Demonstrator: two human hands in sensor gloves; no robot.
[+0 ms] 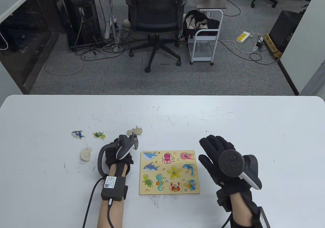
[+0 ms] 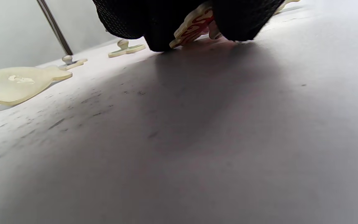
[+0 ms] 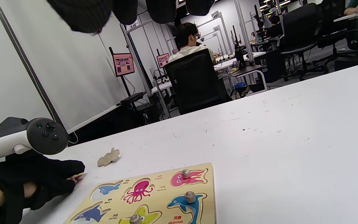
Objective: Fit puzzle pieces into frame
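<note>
Here, scuffed white table (image 1: 228, 126) fronts cluttered office.

Table view: even overhead light, sharp, soft short shadows; counter (image 1: 228, 126) edge bows toward the corners. Left wrist view: dim, broad dark shadow from 12 o'clock across the middle, foreground blurred. Right wrist view: bright, fingers (image 3: 82, 14) at 12 o'clock out of focus.
</note>
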